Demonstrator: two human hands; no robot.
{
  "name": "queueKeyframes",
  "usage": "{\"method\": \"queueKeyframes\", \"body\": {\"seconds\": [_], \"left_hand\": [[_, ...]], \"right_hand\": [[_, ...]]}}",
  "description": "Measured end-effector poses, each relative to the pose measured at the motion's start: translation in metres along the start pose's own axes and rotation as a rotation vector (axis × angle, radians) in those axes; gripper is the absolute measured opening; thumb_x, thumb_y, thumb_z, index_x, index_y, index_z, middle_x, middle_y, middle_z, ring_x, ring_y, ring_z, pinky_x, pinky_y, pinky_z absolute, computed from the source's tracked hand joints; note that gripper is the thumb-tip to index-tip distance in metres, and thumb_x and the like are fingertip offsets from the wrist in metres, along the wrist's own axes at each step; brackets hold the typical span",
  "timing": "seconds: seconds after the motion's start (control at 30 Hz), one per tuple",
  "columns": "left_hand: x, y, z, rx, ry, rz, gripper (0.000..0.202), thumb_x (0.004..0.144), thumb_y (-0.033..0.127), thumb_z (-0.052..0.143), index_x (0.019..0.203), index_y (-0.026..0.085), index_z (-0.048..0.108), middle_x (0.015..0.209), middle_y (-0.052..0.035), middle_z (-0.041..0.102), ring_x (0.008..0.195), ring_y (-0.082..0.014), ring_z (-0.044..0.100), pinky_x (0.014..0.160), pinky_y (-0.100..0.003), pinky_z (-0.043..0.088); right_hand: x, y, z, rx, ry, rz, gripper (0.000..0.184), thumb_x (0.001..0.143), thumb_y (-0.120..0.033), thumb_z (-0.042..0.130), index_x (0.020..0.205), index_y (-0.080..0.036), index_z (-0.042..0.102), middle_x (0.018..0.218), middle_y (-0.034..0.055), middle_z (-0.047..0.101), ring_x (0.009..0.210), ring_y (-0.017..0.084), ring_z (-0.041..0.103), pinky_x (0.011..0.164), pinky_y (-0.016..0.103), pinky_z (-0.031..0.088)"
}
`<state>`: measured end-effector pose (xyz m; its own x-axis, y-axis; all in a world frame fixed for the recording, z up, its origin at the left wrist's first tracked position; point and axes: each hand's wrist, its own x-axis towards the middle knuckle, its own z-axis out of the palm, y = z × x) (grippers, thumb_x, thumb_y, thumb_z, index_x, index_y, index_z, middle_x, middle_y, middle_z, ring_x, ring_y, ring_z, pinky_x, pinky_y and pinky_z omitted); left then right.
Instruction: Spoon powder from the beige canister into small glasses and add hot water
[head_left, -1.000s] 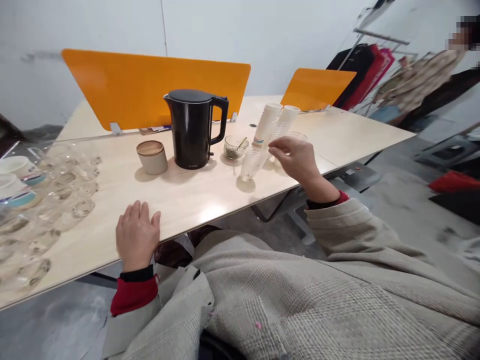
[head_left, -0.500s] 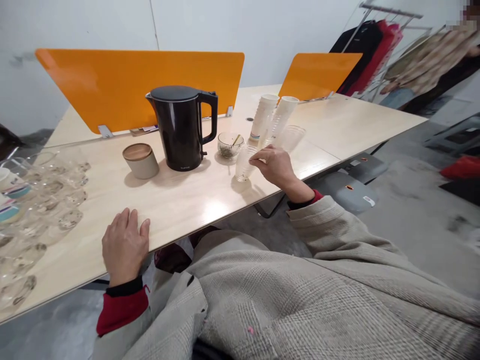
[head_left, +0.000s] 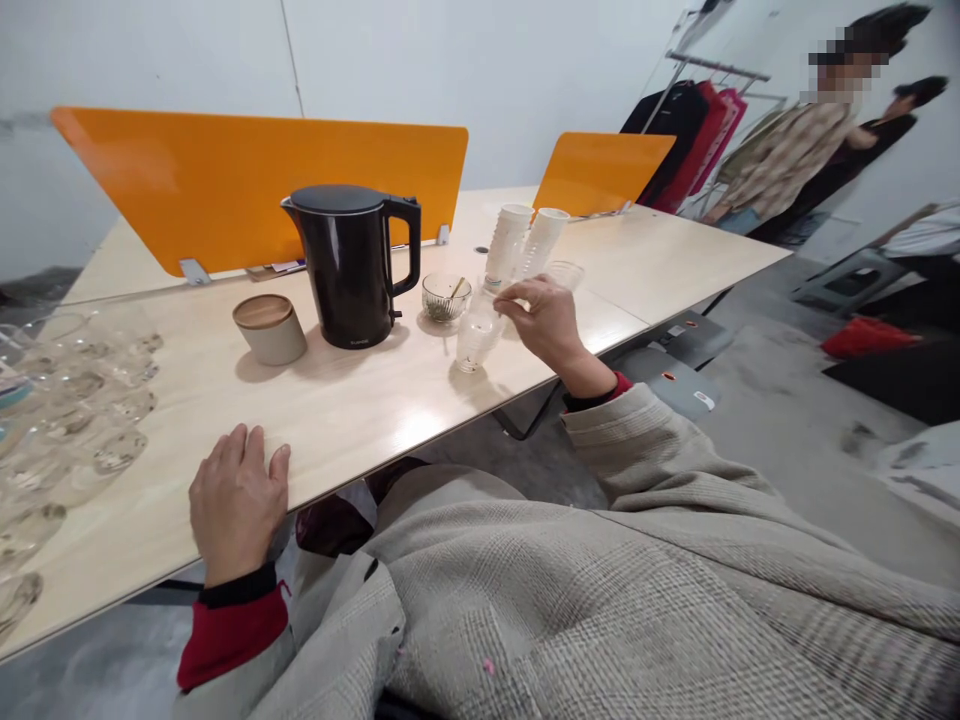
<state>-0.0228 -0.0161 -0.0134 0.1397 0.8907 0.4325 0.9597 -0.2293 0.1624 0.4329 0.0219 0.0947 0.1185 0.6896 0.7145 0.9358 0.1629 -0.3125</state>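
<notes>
My left hand [head_left: 238,495] rests on the table's front edge, fingers stretched out and holding nothing. My right hand [head_left: 546,325] is closed in a pinch at the rim of a clear plastic cup [head_left: 476,342]; anything between its fingertips is too small to make out. A few dark specks show in the bottom of that cup, which stands upright. Just behind it is a ribbed glass bowl [head_left: 445,300] holding dark loose bits and a small spoon [head_left: 456,289]. Two tall stacks of cups, a left stack [head_left: 507,245] and a right stack [head_left: 544,243], rise beyond my right hand.
A black electric kettle [head_left: 346,270] and a grey canister [head_left: 271,335] with a wooden lid stand mid-table. Many clear cups [head_left: 116,450] crowd the left. Orange dividers [head_left: 262,190] line the back. Stools [head_left: 671,378] sit beside the table; people [head_left: 799,150] stand far right.
My view has swung a little to the right, bringing more of the people into sight. My right hand has lifted slightly at the cup's rim, still pinched. My left hand stays on the table.
</notes>
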Motion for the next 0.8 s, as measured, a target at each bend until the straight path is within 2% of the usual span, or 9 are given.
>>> {"method": "queueKeyframes", "body": {"seconds": [0.1, 0.17, 0.27, 0.37, 0.5, 0.6, 0.7, 0.8], "left_hand": [[0.000, 0.001, 0.000, 0.007, 0.004, 0.006, 0.054, 0.109, 0.046, 0.037, 0.140, 0.011, 0.064, 0.151, -0.0247, 0.064, 0.146, -0.0408, 0.056, 0.120, -0.056, 0.046], [0.000, 0.003, -0.001, -0.001, -0.001, -0.006, 0.055, 0.109, 0.045, 0.037, 0.140, 0.009, 0.065, 0.153, -0.0261, 0.063, 0.147, -0.0414, 0.056, 0.120, -0.057, 0.045], [-0.002, 0.006, -0.001, -0.014, -0.015, -0.030, 0.055, 0.109, 0.045, 0.038, 0.140, 0.009, 0.065, 0.154, -0.0262, 0.062, 0.148, -0.0416, 0.054, 0.121, -0.059, 0.044], [-0.003, 0.008, -0.002, -0.038, -0.054, -0.087, 0.054, 0.107, 0.043, 0.043, 0.145, 0.010, 0.064, 0.159, -0.0244, 0.059, 0.151, -0.0408, 0.051, 0.125, -0.059, 0.040], [-0.005, 0.011, -0.004, -0.041, -0.079, -0.125, 0.054, 0.106, 0.041, 0.045, 0.147, 0.010, 0.063, 0.161, -0.0237, 0.058, 0.153, -0.0409, 0.050, 0.126, -0.059, 0.038], [-0.007, 0.014, -0.005, -0.017, -0.079, -0.128, 0.053, 0.107, 0.041, 0.045, 0.147, 0.011, 0.063, 0.162, -0.0220, 0.058, 0.153, -0.0406, 0.050, 0.127, -0.058, 0.038], [-0.007, 0.016, -0.005, -0.006, -0.082, -0.131, 0.053, 0.107, 0.041, 0.045, 0.147, 0.010, 0.063, 0.162, -0.0217, 0.058, 0.153, -0.0408, 0.050, 0.127, -0.058, 0.038], [-0.007, 0.017, -0.005, -0.010, -0.090, -0.143, 0.053, 0.107, 0.041, 0.047, 0.148, 0.011, 0.063, 0.162, -0.0214, 0.058, 0.153, -0.0405, 0.050, 0.127, -0.058, 0.038]], "right_hand": [[0.007, -0.007, -0.020, 0.028, 0.125, -0.068, 0.011, 0.091, -0.024, 0.071, 0.083, -0.026, 0.078, 0.086, 0.0015, 0.079, 0.090, 0.024, 0.069, 0.092, 0.043, 0.055], [0.008, -0.020, -0.031, 0.076, 0.178, -0.129, 0.012, 0.095, -0.027, 0.070, 0.085, -0.026, 0.076, 0.087, 0.0017, 0.078, 0.091, 0.024, 0.069, 0.094, 0.045, 0.055], [0.002, -0.054, -0.030, 0.187, 0.152, -0.231, 0.015, 0.100, -0.031, 0.068, 0.088, -0.027, 0.075, 0.090, 0.0023, 0.078, 0.094, 0.025, 0.070, 0.098, 0.047, 0.054], [-0.011, -0.095, 0.002, 0.332, 0.029, -0.326, 0.018, 0.103, -0.032, 0.064, 0.090, -0.027, 0.076, 0.092, 0.0018, 0.079, 0.095, 0.024, 0.071, 0.099, 0.046, 0.054], [-0.028, -0.140, 0.071, 0.495, -0.164, -0.422, 0.022, 0.105, -0.029, 0.063, 0.089, -0.024, 0.077, 0.094, 0.0041, 0.080, 0.094, 0.024, 0.069, 0.093, 0.041, 0.053], [-0.034, -0.165, 0.116, 0.530, -0.278, -0.442, 0.021, 0.105, -0.025, 0.064, 0.088, -0.022, 0.077, 0.092, 0.0046, 0.079, 0.095, 0.024, 0.067, 0.091, 0.039, 0.052], [-0.036, -0.187, 0.145, 0.511, -0.376, -0.432, 0.020, 0.105, -0.024, 0.064, 0.089, -0.022, 0.077, 0.092, 0.0044, 0.078, 0.096, 0.024, 0.064, 0.090, 0.038, 0.052], [-0.036, -0.203, 0.161, 0.458, -0.452, -0.432, 0.022, 0.106, -0.023, 0.062, 0.090, -0.022, 0.078, 0.096, 0.0056, 0.078, 0.101, 0.025, 0.063, 0.093, 0.038, 0.050]]}}
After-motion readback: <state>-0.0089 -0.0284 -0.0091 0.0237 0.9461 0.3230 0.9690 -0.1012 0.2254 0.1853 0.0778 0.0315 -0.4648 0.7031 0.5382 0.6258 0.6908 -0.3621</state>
